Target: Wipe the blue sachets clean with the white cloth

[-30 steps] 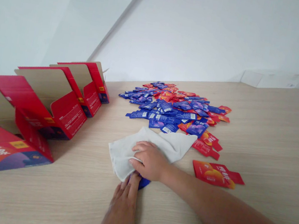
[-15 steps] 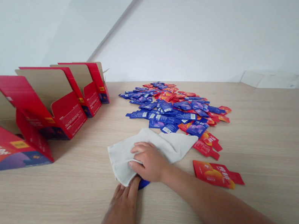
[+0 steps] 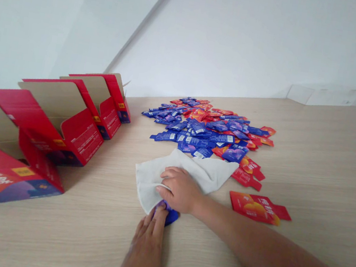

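Note:
On the table, my right hand (image 3: 180, 190) is closed on a white cloth (image 3: 154, 170) that spreads out flat to the left and toward the heap. Under the cloth's near edge lies a blue-purple packet (image 3: 171, 216), partly hidden by the cloth and both hands. My left hand (image 3: 148, 238) presses extended fingers on this packet's near left side, fingertips close to the cloth. A single red packet with orange fruit on it (image 3: 254, 208) rests flat to the right of my right wrist.
Beyond the cloth is a heap of blue and red packets (image 3: 206, 129). Three open red cardboard boxes, one nearest (image 3: 4, 172), one in the middle (image 3: 71, 138) and one farthest (image 3: 113, 113), stand in a row at left. A white wall (image 3: 248, 40) borders the wooden table (image 3: 341, 156).
The cloth and my right hand have shifted slightly right and away from my left fingers. More of the purple packet shows by my left fingertips. The boxes and heap stay as they were.

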{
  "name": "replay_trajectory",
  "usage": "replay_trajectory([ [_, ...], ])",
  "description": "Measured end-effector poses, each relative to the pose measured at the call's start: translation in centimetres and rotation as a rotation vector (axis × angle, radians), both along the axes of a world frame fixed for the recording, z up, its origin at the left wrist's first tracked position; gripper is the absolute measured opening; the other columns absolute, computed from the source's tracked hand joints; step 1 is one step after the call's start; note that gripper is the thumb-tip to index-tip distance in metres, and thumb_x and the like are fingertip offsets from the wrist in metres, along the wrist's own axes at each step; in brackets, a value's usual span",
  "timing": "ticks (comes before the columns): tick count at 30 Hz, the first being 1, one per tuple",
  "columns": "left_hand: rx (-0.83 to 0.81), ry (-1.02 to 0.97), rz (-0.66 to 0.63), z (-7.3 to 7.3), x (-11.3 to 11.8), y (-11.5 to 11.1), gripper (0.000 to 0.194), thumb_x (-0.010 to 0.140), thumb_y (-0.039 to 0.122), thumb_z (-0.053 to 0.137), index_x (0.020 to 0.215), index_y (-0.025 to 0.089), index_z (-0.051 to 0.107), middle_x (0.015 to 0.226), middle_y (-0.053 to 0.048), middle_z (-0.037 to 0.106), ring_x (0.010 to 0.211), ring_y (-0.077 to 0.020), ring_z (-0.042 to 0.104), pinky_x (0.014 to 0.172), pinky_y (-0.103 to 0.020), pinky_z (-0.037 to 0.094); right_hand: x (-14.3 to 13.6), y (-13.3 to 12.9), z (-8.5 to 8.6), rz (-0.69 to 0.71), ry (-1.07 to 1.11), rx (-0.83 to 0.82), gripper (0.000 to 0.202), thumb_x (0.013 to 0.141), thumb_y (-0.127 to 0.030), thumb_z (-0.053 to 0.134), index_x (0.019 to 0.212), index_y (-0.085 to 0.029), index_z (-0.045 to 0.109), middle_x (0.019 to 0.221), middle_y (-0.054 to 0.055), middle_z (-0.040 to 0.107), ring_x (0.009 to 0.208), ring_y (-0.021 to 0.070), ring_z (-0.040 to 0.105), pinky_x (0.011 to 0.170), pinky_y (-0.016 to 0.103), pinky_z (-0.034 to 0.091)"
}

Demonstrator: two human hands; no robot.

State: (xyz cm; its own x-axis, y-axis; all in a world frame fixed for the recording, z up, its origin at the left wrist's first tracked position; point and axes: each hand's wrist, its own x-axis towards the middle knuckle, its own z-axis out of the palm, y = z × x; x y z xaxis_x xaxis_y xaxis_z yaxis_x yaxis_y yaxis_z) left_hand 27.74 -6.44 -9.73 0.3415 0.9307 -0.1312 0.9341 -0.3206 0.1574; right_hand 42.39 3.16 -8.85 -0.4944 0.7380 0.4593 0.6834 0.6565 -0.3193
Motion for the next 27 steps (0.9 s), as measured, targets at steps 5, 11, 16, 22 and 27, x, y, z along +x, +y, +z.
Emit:
replay_trajectory([
  [5, 0.02, -0.024, -0.01, 0.2, 0.2, -0.13, 0.07, 0.074, -0.008, 0.014, 0.138, 0.008, 0.034, 0.143, -0.015, 0.043, 0.134, -0.0211, 0.036, 0.111, -0.043, 0.032, -0.12, -0.05, 0.02, 0.028, 0.011, -0.005, 0.027, 0.09, -0.035, 0.053, 0.083, -0.014, 0.068, 0.095, 0.008, 0.066, 0.107, 0.0222, 0.051, 0.096, 0.038, 0.035],
  [11, -0.001, -0.056, 0.007, -0.15, 0.13, -0.11, 0.066, 0.076, -0.006, 0.014, 0.14, 0.006, 0.031, 0.147, -0.018, 0.034, 0.136, -0.0227, 0.03, 0.111, -0.044, 0.033, -0.03, 0.01, -0.09, 0.019, 0.007, -0.03, 0.033, 0.093, -0.036, 0.046, 0.086, -0.014, 0.07, 0.103, 0.009, 0.067, 0.111, 0.0234, 0.051, 0.097, 0.039, 0.035],
  [16, 0.061, -0.094, 0.003, -0.64, -0.23, -0.08, 0.065, 0.078, -0.004, 0.015, 0.14, 0.009, 0.03, 0.147, -0.016, 0.035, 0.137, -0.0215, 0.027, 0.11, -0.042, 0.035, -0.06, 0.04, -0.15, 0.015, -0.022, -0.049, 0.036, 0.094, -0.038, 0.044, 0.085, -0.015, 0.071, 0.106, 0.009, 0.067, 0.113, 0.025, 0.05, 0.096, 0.041, 0.034],
  [22, 0.015, -0.025, 0.001, -0.29, 0.05, -0.02, 0.069, 0.075, -0.007, 0.012, 0.138, 0.007, 0.033, 0.146, -0.016, 0.038, 0.134, -0.0203, 0.035, 0.11, -0.042, 0.033, -0.09, -0.07, 0.19, 0.011, -0.014, -0.018, 0.033, 0.094, -0.036, 0.046, 0.086, -0.014, 0.069, 0.097, 0.008, 0.068, 0.107, 0.0222, 0.052, 0.095, 0.037, 0.035],
  [27, 0.03, -0.041, -0.006, 0.25, 0.23, -0.15, 0.067, 0.075, -0.007, 0.013, 0.137, 0.007, 0.036, 0.143, -0.017, 0.043, 0.133, -0.0199, 0.038, 0.111, -0.043, 0.032, -0.05, -0.04, 0.13, 0.014, -0.019, -0.018, 0.035, 0.093, -0.038, 0.046, 0.082, -0.014, 0.069, 0.094, 0.008, 0.067, 0.102, 0.0216, 0.054, 0.093, 0.038, 0.036],
])
